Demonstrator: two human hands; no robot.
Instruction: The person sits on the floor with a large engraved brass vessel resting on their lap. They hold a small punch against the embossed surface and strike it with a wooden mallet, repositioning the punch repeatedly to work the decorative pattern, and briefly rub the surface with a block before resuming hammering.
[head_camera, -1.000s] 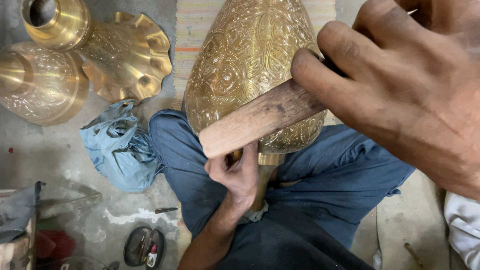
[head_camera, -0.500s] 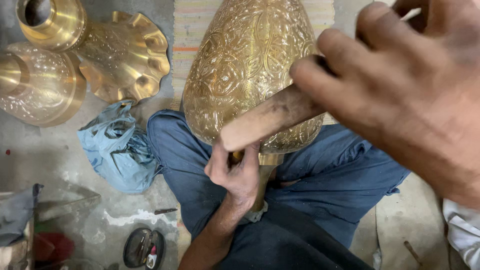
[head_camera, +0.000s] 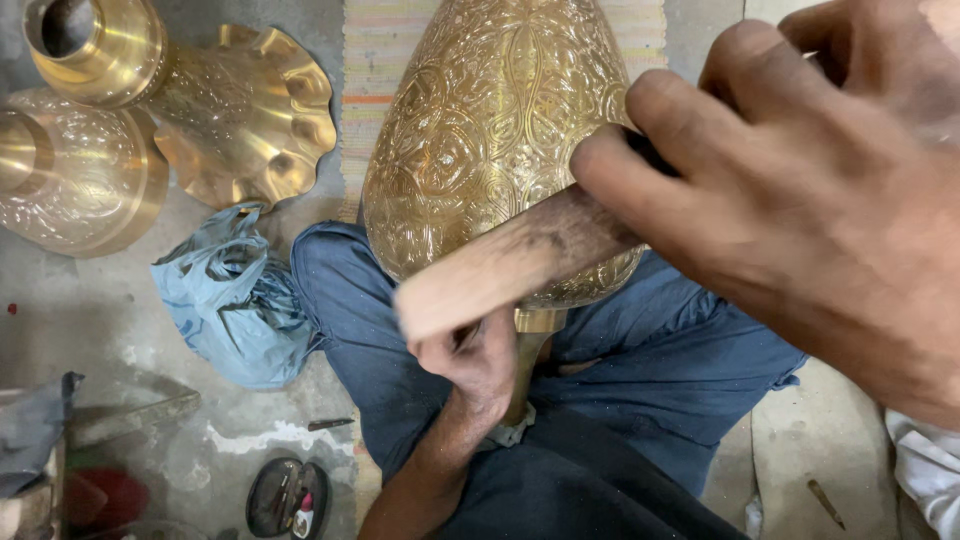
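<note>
- Brass vase (head_camera: 490, 150), big egg-shaped body with engraved floral pattern all over, is lying across the person's lap between the blue-trousered legs (head_camera: 690, 370), narrow neck pointing down toward the body. It looks heavy and rigid; the polished metal is probably slippery, and the fine engraving would likely mark or dent if knocked. The best hold is probably the narrow neck, with the lap carrying the weight.
- Right hand (head_camera: 800, 200) is filling the near right of the view, blurred, fingers clenched around the thick end of a wooden mallet (head_camera: 520, 262). The pale end is hanging just over the vase's lower belly; can't tell if it is touching.
- The mallet looks solid and stiff, light next to the vase, with a worn, dirty, matte grip, so probably not slippery.
- Left hand (head_camera: 470, 360) is sitting just below the vase's belly beside the neck, fingers curled tight; it seems to be gripping something small against the metal, but what is hidden.
- Other brass pieces are sitting on the floor at upper left, well apart: a fluted bowl (head_camera: 245, 120), a round pot (head_camera: 75, 170), a cup-like neck piece (head_camera: 95, 45).
- Blue plastic bag (head_camera: 235, 300) is crumpled just beside the left knee.
- Small dark case (head_camera: 288, 497) with bits inside is lying on the floor near bottom left.
</note>
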